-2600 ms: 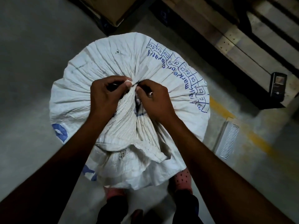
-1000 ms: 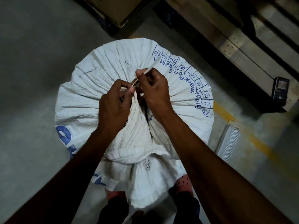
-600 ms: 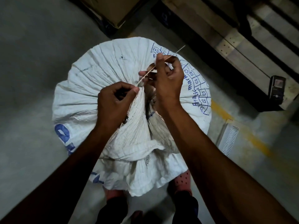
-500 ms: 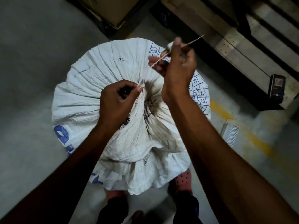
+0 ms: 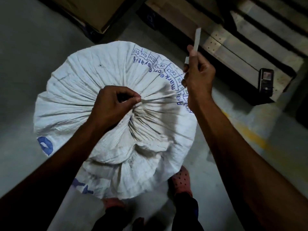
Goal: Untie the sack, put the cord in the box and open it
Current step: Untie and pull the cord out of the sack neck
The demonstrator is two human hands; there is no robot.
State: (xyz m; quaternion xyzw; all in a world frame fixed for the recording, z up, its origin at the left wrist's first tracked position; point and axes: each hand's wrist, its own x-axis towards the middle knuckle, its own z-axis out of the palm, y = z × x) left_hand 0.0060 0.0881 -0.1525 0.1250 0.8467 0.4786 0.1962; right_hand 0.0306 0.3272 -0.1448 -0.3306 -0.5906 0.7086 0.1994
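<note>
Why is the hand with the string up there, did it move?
Yes. The right hand lifted the cord off the sack's gathered neck, away toward the wooden pallet.

A phone (image 5: 266, 80) lies on the pallet (image 5: 233, 52), right of the sack (image 5: 80, 90).

the white sack (image 5: 80, 84) bears blue print: boxed codes "c12", "c11", "c10", and the partial word "marke".

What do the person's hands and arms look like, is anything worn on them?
Both arms are bare as far as the view shows: no sleeves, gloves, watch or bands. The left hand and right hand show no rings. Fingernails are short and unpainted.
</note>
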